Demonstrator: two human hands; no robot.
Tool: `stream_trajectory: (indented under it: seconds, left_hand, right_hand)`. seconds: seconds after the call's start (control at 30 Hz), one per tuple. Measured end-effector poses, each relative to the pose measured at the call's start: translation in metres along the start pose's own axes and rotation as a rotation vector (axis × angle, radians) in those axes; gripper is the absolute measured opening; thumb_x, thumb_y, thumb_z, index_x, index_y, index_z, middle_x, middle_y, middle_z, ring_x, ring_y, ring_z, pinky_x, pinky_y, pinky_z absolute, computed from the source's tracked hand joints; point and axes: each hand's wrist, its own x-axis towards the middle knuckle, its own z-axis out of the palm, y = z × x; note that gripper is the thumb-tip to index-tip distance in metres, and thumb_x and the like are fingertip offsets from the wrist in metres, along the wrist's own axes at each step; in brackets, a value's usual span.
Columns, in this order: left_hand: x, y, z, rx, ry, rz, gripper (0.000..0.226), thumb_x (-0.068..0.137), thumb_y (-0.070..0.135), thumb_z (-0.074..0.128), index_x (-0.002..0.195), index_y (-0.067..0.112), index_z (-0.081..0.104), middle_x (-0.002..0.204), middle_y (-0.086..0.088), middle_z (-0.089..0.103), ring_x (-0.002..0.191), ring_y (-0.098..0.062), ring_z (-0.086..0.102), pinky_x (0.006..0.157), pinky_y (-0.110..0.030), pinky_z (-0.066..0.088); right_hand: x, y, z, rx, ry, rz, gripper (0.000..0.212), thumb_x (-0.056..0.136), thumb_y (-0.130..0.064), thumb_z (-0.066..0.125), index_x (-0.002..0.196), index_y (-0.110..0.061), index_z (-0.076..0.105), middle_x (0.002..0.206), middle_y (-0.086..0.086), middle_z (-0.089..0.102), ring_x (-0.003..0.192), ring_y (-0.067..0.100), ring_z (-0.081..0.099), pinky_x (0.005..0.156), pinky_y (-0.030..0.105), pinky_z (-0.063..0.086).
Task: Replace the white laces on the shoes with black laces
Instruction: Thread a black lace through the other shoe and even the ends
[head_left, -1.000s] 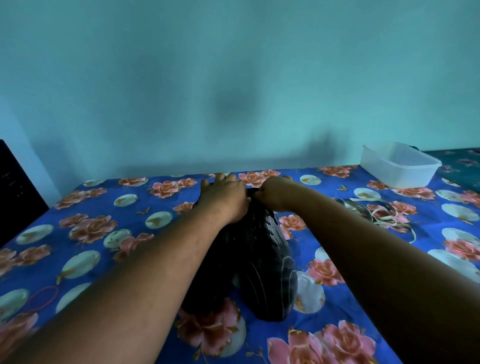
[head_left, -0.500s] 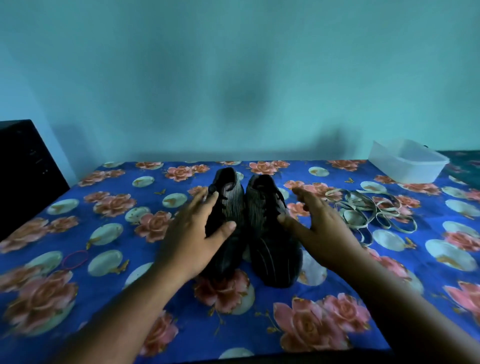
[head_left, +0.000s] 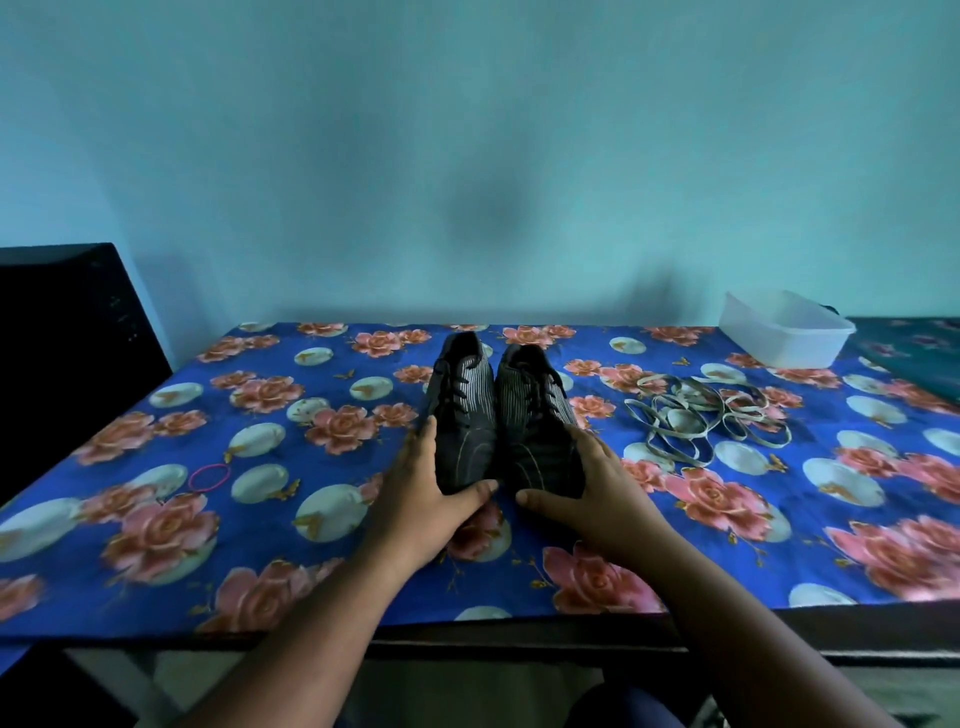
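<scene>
**Black laces look threaded, white ones lie off to the side**

Black laces (head_left: 451, 396) run up the eyelets of both shoes, as far as the dim light shows. Left shoe (head_left: 461, 415) and right shoe (head_left: 535, 421) stand side by side, touching, toes toward the person, heels toward the wall, mid-table on the flowered cloth (head_left: 311, 519).

White laces (head_left: 701, 415) sit in a loose tangle to the right of the pair, apart from it, w/ no end reaching a shoe. My read: old laces are out, new ones are in, so the swap itself seems done or nearly so. Can't tell if the black laces are tied off or pulled even; knots too dark to make out.

Hands: left hand (head_left: 428, 499) cups the outer side and toe of the left shoe, fingers fairly straight along the side, thumb laid across the front of the toe. Right hand (head_left: 592, 493) mirrors it on the right shoe, fingers flat on the outer side, thumb at the toe. Neither grips hard; both press or steady, prob. squaring the pair up.

What's left, by my guess: check tension and bows, maybe tidy the white laces into the clear tub (head_left: 784, 330) at the far right corner. Pink rubber band (head_left: 209, 477) lies on the cloth to the left, not involved.
</scene>
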Motion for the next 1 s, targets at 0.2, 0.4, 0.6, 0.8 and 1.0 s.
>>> stream_trajectory:
  seconds: [0.2, 0.4, 0.6, 0.8, 1.0]
  left_hand:
    - [-0.009, 0.007, 0.016, 0.072, 0.089, 0.008, 0.113, 0.082, 0.064, 0.071, 0.163, 0.024, 0.004, 0.171, -0.005, 0.009, 0.156, -0.024, 0.013, 0.125, -0.042, 0.021]
    - [-0.011, 0.005, 0.013, 0.012, 0.073, -0.008, 0.105, 0.083, 0.065, 0.069, 0.162, 0.029, 0.009, 0.17, -0.003, 0.012, 0.155, -0.023, 0.014, 0.124, -0.044, 0.023]
    - [0.017, 0.003, -0.016, 0.091, 0.012, -0.029, 0.095, 0.086, 0.086, 0.03, 0.159, 0.026, 0.03, 0.163, -0.005, 0.03, 0.151, -0.029, 0.027, 0.12, -0.05, 0.03]
    - [0.023, -0.007, -0.014, 0.209, 0.081, 0.061, 0.063, 0.101, 0.064, 0.034, 0.152, 0.028, 0.044, 0.155, -0.006, 0.043, 0.144, -0.026, 0.036, 0.112, -0.045, 0.038]
    - [0.036, -0.019, -0.02, 0.186, 0.088, 0.14, 0.052, 0.1, 0.061, 0.042, 0.139, 0.029, 0.059, 0.135, -0.001, 0.059, 0.125, -0.023, 0.053, 0.096, -0.047, 0.051]
  right_hand:
    - [0.019, 0.008, 0.0, 0.02, 0.091, 0.074, 0.092, 0.07, -0.069, 0.078, 0.144, -0.025, 0.047, 0.127, -0.003, 0.063, 0.115, 0.019, 0.062, 0.093, 0.04, 0.055]
    - [0.024, 0.006, 0.006, 0.014, 0.103, 0.101, 0.094, 0.075, -0.074, 0.07, 0.149, -0.022, 0.044, 0.132, 0.001, 0.063, 0.115, 0.019, 0.062, 0.092, 0.04, 0.056]
    - [0.027, -0.026, 0.007, -0.38, 0.22, -0.124, 0.052, 0.095, -0.062, 0.052, 0.14, -0.034, 0.056, 0.139, -0.006, 0.054, 0.13, 0.024, 0.042, 0.103, 0.045, 0.035]
    - [0.057, -0.061, 0.03, -0.426, 0.136, -0.149, 0.032, 0.103, -0.047, 0.047, 0.125, -0.038, 0.067, 0.125, -0.007, 0.064, 0.123, 0.025, 0.046, 0.096, 0.044, 0.029]
    - [0.076, -0.061, 0.041, -0.4, 0.155, -0.147, 0.029, 0.1, -0.047, 0.051, 0.124, -0.041, 0.066, 0.124, -0.008, 0.065, 0.122, 0.023, 0.048, 0.096, 0.044, 0.031]
